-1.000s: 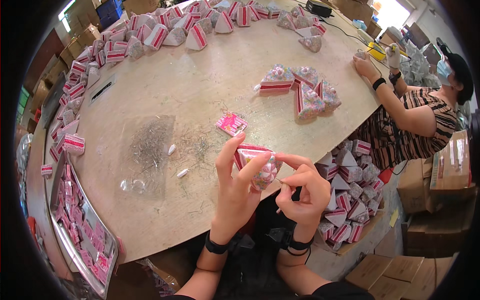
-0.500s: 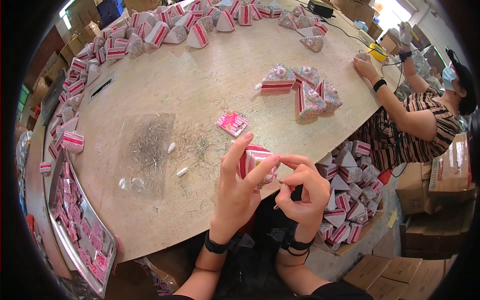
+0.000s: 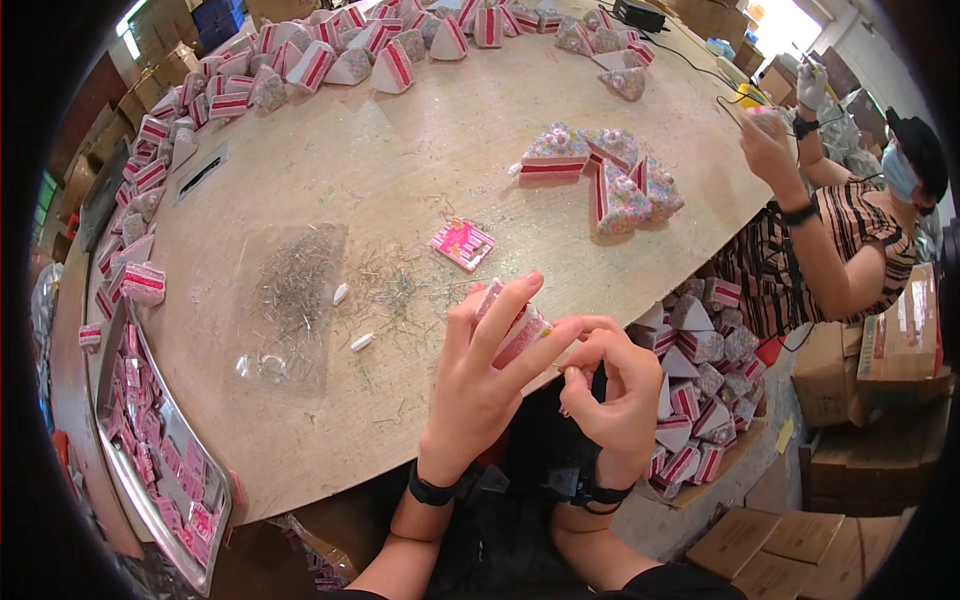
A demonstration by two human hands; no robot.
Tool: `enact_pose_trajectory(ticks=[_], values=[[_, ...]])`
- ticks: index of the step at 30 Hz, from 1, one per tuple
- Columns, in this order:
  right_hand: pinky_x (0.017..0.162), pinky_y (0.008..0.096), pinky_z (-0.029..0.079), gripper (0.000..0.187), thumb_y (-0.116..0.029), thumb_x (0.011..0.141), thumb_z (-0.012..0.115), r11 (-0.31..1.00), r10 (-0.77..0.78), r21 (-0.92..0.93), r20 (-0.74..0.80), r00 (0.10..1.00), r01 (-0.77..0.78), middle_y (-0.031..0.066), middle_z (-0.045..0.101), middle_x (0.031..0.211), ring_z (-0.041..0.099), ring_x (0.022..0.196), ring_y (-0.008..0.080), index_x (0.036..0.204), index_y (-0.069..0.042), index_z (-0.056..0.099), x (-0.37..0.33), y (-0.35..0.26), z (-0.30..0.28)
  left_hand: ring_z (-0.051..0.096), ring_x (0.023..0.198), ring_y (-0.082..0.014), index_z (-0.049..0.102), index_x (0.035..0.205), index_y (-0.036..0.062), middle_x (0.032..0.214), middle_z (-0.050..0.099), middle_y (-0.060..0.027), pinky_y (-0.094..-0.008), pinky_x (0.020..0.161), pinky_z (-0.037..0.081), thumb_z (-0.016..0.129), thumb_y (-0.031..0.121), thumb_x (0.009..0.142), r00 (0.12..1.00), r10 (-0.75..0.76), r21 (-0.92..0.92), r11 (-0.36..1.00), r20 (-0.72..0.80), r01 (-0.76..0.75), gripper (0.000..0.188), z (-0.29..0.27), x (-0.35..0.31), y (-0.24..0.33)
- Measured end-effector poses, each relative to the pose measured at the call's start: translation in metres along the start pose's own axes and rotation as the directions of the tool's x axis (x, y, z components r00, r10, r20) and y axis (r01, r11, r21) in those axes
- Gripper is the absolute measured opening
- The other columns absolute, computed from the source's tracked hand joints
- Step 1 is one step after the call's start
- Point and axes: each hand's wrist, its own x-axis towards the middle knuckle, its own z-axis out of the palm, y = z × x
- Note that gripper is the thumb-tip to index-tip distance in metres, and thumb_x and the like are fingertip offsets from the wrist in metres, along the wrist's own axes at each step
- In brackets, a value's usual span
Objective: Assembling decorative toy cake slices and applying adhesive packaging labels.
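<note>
I see the left hand (image 3: 478,375) closed around a pink-and-white wedge-shaped cake piece (image 3: 512,325), held just above the near edge of the round table (image 3: 420,180). The right hand (image 3: 610,385) is pinched shut at the fingertips beside the wedge (whatever it grips is too small to tell). A small pink card (image 3: 462,243) lies on the table just beyond, and a clear plastic sheet (image 3: 290,300) strewn with pins lies to the left.

The bench (image 3: 420,170) looks like matt pale wood; the clear bag (image 3: 290,300) is glossy plastic; the tray (image 3: 125,480) is shiny metal.
</note>
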Motion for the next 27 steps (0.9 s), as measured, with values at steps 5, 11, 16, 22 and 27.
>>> enact_pose_trajectory(ticks=[5, 11, 16, 22, 27], values=[[0.07, 0.0205, 0.044, 0.008, 0.011, 0.075, 0.057, 0.994, 0.09, 0.07, -0.015, 0.996, -0.089, 0.017, 0.064, 0.108, 0.054, 0.079, 0.008, 0.081, 0.005, 0.059, -0.002, -0.004, 0.002, 0.051, 0.112, -0.0335, 0.067, 0.122, 0.0314, 0.142, 0.048, -0.0043, -0.0481, 0.097, 0.05, 0.069, 0.004, 0.076, 0.999, 0.026, 0.02, 0.999, 0.047, -0.027, 0.054, -0.002, 0.001, 0.002], [0.068, 0.02, 0.044, 0.005, 0.01, 0.08, 0.056, 0.944, 0.216, 0.264, -0.047, 0.975, -0.197, 0.0147, 0.064, 0.107, 0.053, 0.076, 0.0064, 0.082, 0.007, 0.058, -0.003, -0.007, 0.007, 0.051, 0.112, -0.033, 0.068, 0.12, 0.0321, 0.141, 0.048, -0.0042, -0.0474, 0.096, 0.05, 0.069, 0.008, 0.076, 0.999, 0.029, 0.049, 0.998, 0.024, -0.03, 0.05, -0.001, 0.002, 0.003], [0.064, 0.0222, 0.045, 0.009, 0.006, 0.075, 0.065, 0.965, 0.238, 0.14, -0.134, 0.962, -0.22, 0.0135, 0.067, 0.105, 0.052, 0.066, 0.0057, 0.082, 0.004, 0.059, -0.004, -0.007, 0.018, 0.052, 0.11, -0.0333, 0.068, 0.121, 0.0297, 0.141, 0.049, -0.0052, -0.0485, 0.097, 0.049, 0.069, 0.011, 0.077, 1.0, 0.013, 0.067, 0.998, 0.019, -0.015, 0.048, -0.002, 0.001, 0.001], [0.057, 0.0252, 0.045, 0.01, 0.005, 0.073, 0.066, 0.968, 0.058, -0.224, -0.248, 0.967, -0.116, 0.0155, 0.068, 0.098, 0.053, 0.058, 0.011, 0.08, 0.002, 0.058, -0.006, -0.024, 0.029, 0.052, 0.111, -0.0332, 0.067, 0.122, 0.0277, 0.141, 0.049, -0.0059, -0.0495, 0.098, 0.048, 0.068, 0.014, 0.078, 0.999, 0.033, 0.087, 0.996, 0.019, -0.035, 0.046, -0.002, 0.003, 0.003], [0.06, 0.0196, 0.041, 0.007, 0.011, 0.079, 0.057, 0.986, 0.168, 0.047, -0.129, 0.977, -0.163, 0.007, 0.064, 0.097, 0.048, 0.069, 0.005, 0.082, 0.005, 0.057, -0.005, -0.007, 0.015, 0.052, 0.111, -0.0332, 0.067, 0.122, 0.0282, 0.141, 0.049, -0.0061, -0.0497, 0.099, 0.048, 0.068, 0.013, 0.078, 0.999, 0.046, 0.098, 0.994, 0.025, -0.048, 0.046, -0.001, 0.002, 0.002]])
